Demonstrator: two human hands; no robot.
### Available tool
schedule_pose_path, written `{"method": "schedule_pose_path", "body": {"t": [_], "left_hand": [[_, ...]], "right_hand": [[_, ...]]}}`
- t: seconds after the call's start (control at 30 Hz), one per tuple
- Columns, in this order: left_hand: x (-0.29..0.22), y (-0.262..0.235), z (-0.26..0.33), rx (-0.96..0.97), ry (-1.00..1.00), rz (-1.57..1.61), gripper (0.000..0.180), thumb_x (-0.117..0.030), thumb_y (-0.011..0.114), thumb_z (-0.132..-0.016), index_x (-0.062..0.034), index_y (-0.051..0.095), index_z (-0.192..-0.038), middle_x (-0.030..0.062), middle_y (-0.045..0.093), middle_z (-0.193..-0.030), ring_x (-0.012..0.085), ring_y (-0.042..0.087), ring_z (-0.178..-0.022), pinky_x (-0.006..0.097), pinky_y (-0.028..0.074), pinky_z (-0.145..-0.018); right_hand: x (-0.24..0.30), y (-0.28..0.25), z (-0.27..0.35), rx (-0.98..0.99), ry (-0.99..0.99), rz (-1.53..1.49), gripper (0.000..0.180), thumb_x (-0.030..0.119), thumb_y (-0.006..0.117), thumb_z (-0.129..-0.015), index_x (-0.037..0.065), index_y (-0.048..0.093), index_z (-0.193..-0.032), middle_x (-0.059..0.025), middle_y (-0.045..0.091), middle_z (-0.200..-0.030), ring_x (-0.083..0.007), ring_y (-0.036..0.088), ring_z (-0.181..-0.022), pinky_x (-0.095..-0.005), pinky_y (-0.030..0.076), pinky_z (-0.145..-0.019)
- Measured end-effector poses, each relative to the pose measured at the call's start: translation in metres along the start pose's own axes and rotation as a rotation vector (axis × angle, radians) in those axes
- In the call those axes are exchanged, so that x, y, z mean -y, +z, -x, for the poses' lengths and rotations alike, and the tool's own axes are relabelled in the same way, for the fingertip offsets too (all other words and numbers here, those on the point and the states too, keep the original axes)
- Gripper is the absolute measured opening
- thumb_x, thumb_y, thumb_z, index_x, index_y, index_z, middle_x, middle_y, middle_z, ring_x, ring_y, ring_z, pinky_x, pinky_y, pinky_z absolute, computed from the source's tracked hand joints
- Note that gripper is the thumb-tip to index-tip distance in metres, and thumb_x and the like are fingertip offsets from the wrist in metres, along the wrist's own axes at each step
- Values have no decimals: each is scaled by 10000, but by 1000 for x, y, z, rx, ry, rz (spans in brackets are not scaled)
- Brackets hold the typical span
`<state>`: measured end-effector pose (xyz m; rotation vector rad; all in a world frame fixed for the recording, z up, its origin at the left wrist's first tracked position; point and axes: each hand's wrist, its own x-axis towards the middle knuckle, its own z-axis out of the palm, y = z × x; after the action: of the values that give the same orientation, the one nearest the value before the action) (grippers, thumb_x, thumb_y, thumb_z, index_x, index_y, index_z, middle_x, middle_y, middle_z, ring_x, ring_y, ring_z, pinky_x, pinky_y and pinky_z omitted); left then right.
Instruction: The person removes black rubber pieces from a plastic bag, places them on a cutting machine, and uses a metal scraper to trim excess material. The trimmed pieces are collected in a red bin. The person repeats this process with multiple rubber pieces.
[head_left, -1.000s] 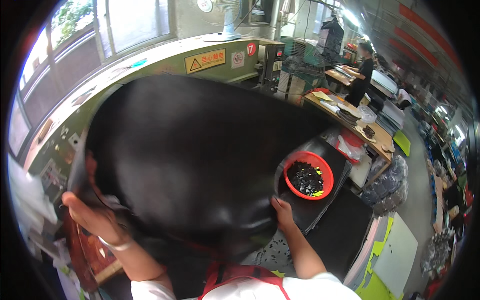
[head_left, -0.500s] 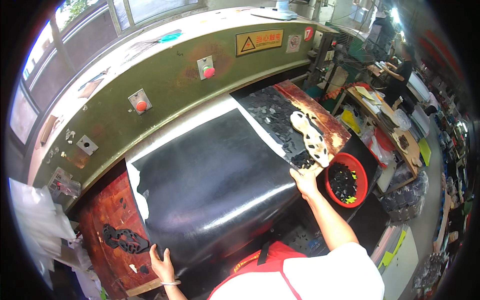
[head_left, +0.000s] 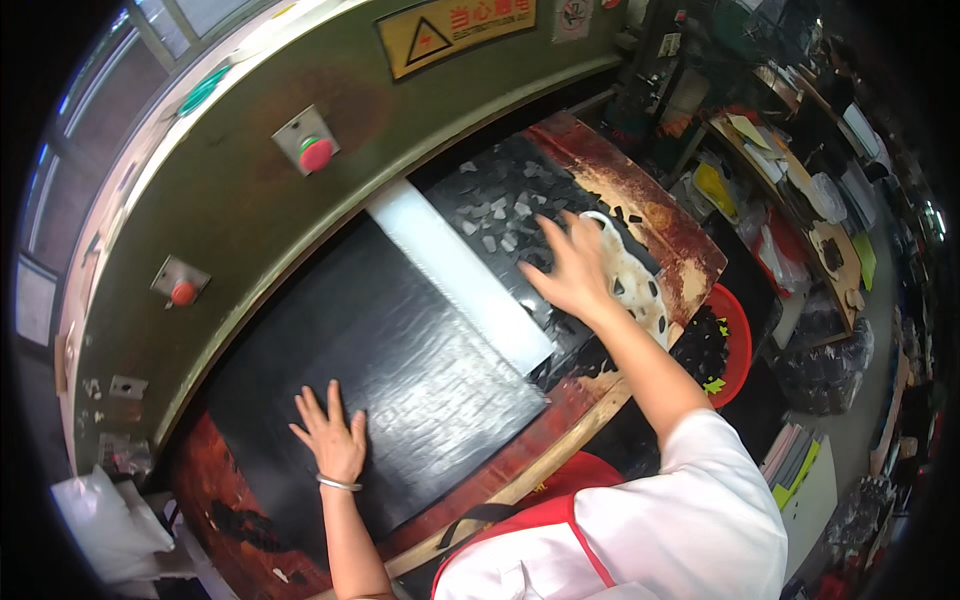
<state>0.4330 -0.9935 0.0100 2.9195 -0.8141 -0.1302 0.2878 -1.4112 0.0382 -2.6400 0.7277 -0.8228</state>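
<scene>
A black sheet (head_left: 300,330) lies flat across the worktable, with a white strip (head_left: 465,280) showing along its right side. My left hand (head_left: 335,435) rests on the sheet, fingers spread. Farther right, my right hand (head_left: 575,265) is open over loose black cut pieces (head_left: 500,210), its fingers apart. Right beside it is a pale, long plate with dark holes (head_left: 635,280), partly covered by the hand; whether they touch I cannot tell. A dark openwork piece (head_left: 245,525) sits left of the sheet on the reddish board.
A green machine beam (head_left: 235,200) with red push buttons runs along the back. At the right stands a red basin (head_left: 740,345) holding black and yellow-green scraps. Beyond it is a cluttered shelf (head_left: 790,190). The table's wooden front edge (head_left: 520,480) lies close to my body.
Both hands have let go of the black sheet's near edge. The sheet now lies flat and nearer the left. My left hand moved onto it; my right went to the pale plate. The view shifted.
</scene>
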Motion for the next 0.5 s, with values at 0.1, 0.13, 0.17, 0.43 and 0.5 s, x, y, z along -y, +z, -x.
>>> {"method": "schedule_pose_path", "body": {"t": [0.1, 0.13, 0.17, 0.43, 0.5], "left_hand": [[-6, -13, -50, -5, -61, -109, 648, -393, 553, -909, -216, 324, -1488, 224, 167, -1557, 408, 122, -1448, 662, 109, -1099], [-7, -19, -65, -25, -36, -104, 647, -395, 550, -911, -219, 318, -1489, 227, 168, -1555, 412, 128, -1445, 663, 122, -1097], [-10, -27, -80, 59, -81, -108, 647, -397, 547, -914, -222, 312, -1491, 230, 168, -1553, 417, 134, -1442, 664, 134, -1094], [-203, -24, -239, -58, 671, 424, 545, -280, 553, -946, -131, 373, -1439, 232, 332, -1479, 403, 347, -1352, 419, 330, -1100], [-266, 18, -309, -129, 669, 367, 549, -308, 524, -963, -145, 340, -1453, 264, 307, -1479, 409, 346, -1349, 427, 331, -1100]], "right_hand": [[-50, -66, 65, 277, 316, 332, 884, 407, 803, -654, 106, 440, -1402, -352, 268, -1437, -542, 239, -1336, -573, 291, -1083], [-57, -75, 80, 322, 359, 269, 939, 404, 817, -632, 101, 406, -1421, -356, 236, -1447, -550, 220, -1340, -579, 291, -1082], [-63, -81, 92, 391, 452, 228, 995, 401, 831, -611, 97, 373, -1440, -360, 203, -1458, -557, 200, -1344, -585, 292, -1081], [-91, -80, 120, 291, 207, -2, 994, 245, 839, -538, 61, 397, -1410, -359, 301, -1327, -540, 293, -1252, -586, 329, -1030], [-92, -82, 118, 268, 213, -38, 950, 229, 832, -533, 52, 430, -1376, -347, 323, -1316, -533, 324, -1232, -586, 350, -1010]]}}
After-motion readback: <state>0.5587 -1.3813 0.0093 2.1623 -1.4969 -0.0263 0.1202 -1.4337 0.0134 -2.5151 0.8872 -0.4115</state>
